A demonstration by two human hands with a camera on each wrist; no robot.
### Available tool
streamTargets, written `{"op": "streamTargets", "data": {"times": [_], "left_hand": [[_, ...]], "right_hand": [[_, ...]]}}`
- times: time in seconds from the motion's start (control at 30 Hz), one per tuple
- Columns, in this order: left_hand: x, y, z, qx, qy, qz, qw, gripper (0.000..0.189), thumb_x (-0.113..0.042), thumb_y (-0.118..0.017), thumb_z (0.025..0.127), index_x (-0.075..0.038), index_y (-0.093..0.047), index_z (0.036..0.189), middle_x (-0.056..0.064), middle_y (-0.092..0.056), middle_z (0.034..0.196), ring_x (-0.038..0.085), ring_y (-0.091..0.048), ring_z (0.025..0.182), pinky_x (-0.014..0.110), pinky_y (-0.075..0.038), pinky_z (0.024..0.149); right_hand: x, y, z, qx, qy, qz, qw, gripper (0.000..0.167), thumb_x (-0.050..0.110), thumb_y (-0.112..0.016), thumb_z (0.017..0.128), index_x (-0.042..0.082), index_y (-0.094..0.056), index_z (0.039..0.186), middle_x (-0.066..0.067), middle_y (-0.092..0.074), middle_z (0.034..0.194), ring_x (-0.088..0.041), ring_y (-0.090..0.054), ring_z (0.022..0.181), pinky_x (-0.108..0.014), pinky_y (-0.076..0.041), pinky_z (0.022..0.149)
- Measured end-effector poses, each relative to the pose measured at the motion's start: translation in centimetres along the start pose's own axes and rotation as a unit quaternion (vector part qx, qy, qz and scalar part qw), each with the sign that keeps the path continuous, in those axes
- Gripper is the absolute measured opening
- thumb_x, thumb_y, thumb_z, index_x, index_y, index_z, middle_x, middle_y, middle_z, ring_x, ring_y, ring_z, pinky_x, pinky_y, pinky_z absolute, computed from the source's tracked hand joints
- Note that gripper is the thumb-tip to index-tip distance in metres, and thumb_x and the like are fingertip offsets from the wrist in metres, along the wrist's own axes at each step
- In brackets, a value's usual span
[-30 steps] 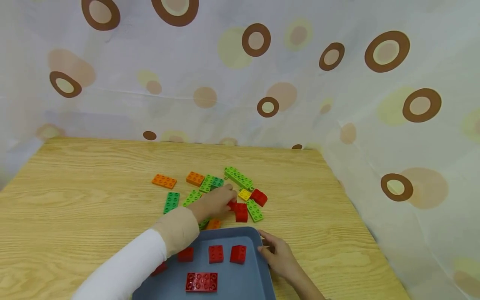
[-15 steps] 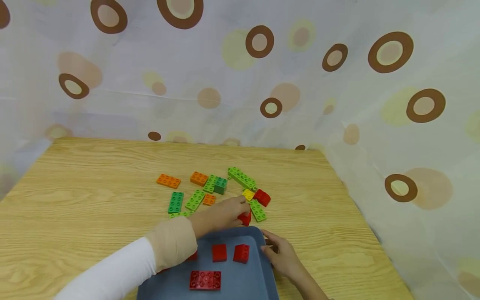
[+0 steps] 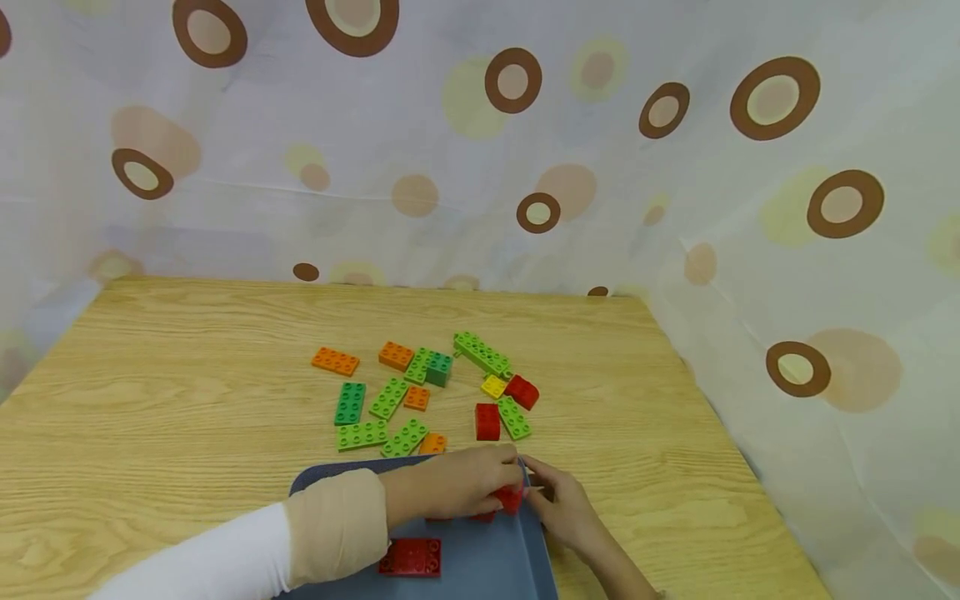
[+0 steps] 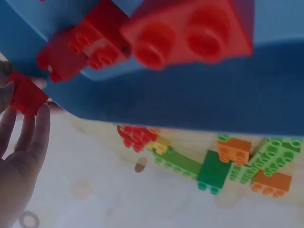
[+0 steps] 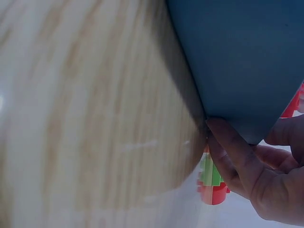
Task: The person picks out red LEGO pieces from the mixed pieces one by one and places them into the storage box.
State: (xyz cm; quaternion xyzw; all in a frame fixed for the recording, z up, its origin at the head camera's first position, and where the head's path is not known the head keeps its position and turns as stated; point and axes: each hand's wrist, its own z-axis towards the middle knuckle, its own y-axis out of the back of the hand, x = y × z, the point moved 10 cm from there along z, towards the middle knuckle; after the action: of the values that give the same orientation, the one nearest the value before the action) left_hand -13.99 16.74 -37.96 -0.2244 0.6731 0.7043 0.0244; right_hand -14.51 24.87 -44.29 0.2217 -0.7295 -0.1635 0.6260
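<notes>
Fingers of the left hand pinch a red brick at the far right corner of the blue tray; a moment ago it was outside, past the edge. The right hand still grips that corner, and more red bricks sit inside.

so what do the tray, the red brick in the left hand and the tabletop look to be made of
Blue-grey tray: probably plastic, smooth and fairly matt; even colour, rounded corners.
Red toy brick in the left hand: likely hard plastic, smooth; flat faces, crisp edges.
Tabletop: wood or wood-effect laminate, slightly glossy; grain and pale reflections show, but not which.
</notes>
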Motion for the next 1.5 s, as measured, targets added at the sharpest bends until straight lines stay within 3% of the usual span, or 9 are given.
{"op": "streamTargets", "data": {"times": [0.3,0.77,1.1,1.33,1.5], "left_hand": [[-2.4,-2.5,-0.7,0.052,-0.043,0.017,0.9976,0.012,-0.019,-0.063,0.088,-0.017,-0.062,0.099,-0.005,-0.054,0.100,0.001,-0.050,0.087,0.008,-0.040,0.077],[-3.7,-5.2,-1.0,0.073,-0.087,0.059,0.9918,0.014,-0.022,-0.065,0.086,-0.020,-0.064,0.100,-0.007,-0.055,0.097,-0.003,-0.049,0.082,0.004,-0.038,0.071],[-3.5,-5.8,-0.8,0.066,-0.076,0.075,0.9921,0.021,-0.020,-0.070,0.082,-0.018,-0.064,0.102,-0.007,-0.056,0.095,-0.002,-0.049,0.079,0.005,-0.039,0.068],[-2.9,-6.0,-0.9,0.075,-0.047,0.012,0.9960,0.040,-0.018,-0.069,0.083,-0.015,-0.052,0.119,-0.004,-0.057,0.109,0.000,-0.054,0.093,0.009,-0.043,0.081],[-2.9,-5.9,-0.9,0.080,-0.048,0.004,0.9956,0.047,-0.021,-0.067,0.085,-0.015,-0.048,0.127,-0.003,-0.056,0.116,0.002,-0.054,0.101,0.011,-0.044,0.086]], "right_hand": [[0.2,-0.2,0.0,0.020,-0.004,0.018,0.9996,0.045,-0.001,-0.050,0.090,-0.006,-0.043,0.135,-0.029,-0.060,0.112,-0.029,-0.064,0.093,-0.023,-0.047,0.058],[0.0,-0.3,0.0,0.024,-0.011,0.018,0.9995,0.046,0.001,-0.052,0.090,-0.006,-0.043,0.134,-0.029,-0.060,0.113,-0.029,-0.064,0.093,-0.027,-0.050,0.062],[0.1,-0.2,-0.1,0.018,-0.014,0.012,0.9997,0.045,0.000,-0.053,0.089,-0.006,-0.045,0.133,-0.029,-0.060,0.112,-0.030,-0.064,0.092,-0.026,-0.050,0.062],[-0.1,-0.2,-0.1,0.023,-0.017,0.017,0.9995,0.045,0.000,-0.052,0.090,-0.005,-0.044,0.134,-0.029,-0.060,0.113,-0.029,-0.064,0.092,-0.027,-0.050,0.061],[-0.1,-0.2,-0.1,0.028,-0.018,0.021,0.9992,0.046,0.001,-0.052,0.090,-0.005,-0.043,0.135,-0.029,-0.059,0.114,-0.028,-0.064,0.093,-0.029,-0.051,0.062]]}}
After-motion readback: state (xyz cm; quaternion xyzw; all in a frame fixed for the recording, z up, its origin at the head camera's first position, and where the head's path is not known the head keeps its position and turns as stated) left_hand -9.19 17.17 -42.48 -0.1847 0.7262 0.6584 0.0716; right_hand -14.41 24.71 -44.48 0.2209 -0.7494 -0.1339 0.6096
